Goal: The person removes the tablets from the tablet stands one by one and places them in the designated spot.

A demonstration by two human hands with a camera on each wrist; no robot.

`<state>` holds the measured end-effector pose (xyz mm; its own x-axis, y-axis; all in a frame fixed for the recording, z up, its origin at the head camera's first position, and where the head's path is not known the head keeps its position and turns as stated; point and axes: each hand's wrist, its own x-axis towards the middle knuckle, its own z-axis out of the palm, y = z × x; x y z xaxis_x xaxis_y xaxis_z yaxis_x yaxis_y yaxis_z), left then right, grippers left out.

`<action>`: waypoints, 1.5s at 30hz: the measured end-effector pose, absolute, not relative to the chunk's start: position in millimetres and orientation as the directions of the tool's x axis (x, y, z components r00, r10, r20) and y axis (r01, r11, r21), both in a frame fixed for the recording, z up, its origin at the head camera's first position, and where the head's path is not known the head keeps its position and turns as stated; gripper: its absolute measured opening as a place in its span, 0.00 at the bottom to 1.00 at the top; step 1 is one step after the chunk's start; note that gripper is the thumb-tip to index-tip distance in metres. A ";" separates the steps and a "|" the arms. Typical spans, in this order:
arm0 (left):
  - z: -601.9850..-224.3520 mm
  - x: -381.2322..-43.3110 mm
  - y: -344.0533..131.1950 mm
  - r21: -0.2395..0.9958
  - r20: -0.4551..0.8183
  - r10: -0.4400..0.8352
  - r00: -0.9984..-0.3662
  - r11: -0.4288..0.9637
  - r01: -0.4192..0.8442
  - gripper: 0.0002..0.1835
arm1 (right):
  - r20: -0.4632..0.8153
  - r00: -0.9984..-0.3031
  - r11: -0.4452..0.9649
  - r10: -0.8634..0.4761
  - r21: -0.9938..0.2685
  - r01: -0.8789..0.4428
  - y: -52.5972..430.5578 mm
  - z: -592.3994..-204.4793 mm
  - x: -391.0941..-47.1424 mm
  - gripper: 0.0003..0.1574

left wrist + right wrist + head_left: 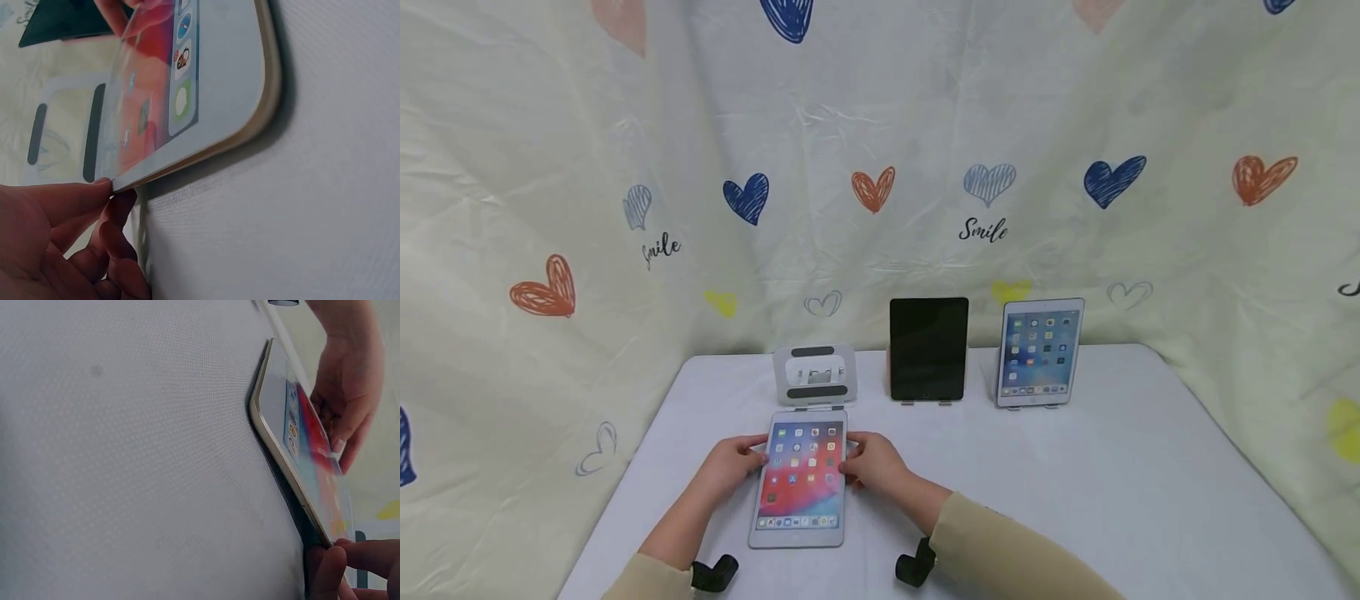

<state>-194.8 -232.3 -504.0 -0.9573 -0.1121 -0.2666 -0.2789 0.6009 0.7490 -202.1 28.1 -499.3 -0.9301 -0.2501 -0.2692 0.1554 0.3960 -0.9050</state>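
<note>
A white tablet (801, 479) with a lit red and blue home screen lies near the front of the table, its far end close to a white folding tablet stand (816, 375). At its left edge, my left hand (730, 467) pinches the tablet between thumb and fingers; the left wrist view shows the fingertips tucked under that edge. My right hand (874, 465) pinches the opposite edge, with thumb on top in the right wrist view. The tablet's far end is tilted up off the cloth, while its near end sits low by the table.
Behind, a dark-screened tablet (928, 350) leans upright on a stand. To its right another white tablet (1040, 352) with a lit screen stands propped up. A white cloth covers the table (1112, 483), and a heart-printed curtain (917, 108) hangs behind it.
</note>
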 end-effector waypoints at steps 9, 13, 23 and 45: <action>-507.3 -199.8 -230.9 0.717 -0.300 -0.102 -0.949 0.632 -0.295 0.24 | -0.296 -0.916 0.476 -0.271 -0.868 0.140 27.7 -494.2 -205.3 0.36; -506.0 -198.8 -229.4 0.704 -0.317 -0.103 -0.943 0.640 -0.306 0.24 | -0.320 -0.909 0.499 -0.268 -0.853 0.153 26.0 -493.8 -205.1 0.36; -502.1 -197.8 -233.2 0.684 -0.330 -0.054 -0.942 0.674 -0.278 0.25 | -0.352 -0.902 0.545 -0.249 -0.821 0.170 23.0 -490.3 -203.9 0.36; -505.5 -202.2 -247.5 0.686 -0.353 0.046 -0.935 0.692 -0.225 0.28 | -0.374 -0.906 0.688 -0.199 -0.711 0.143 35.8 -493.5 -205.3 0.39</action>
<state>-202.2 -247.5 -505.5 -0.9346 0.0462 -0.3527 -0.2248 0.6918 0.6863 -205.3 35.8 -493.5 -0.9056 -0.1994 -0.3744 0.1426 0.6881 -0.7114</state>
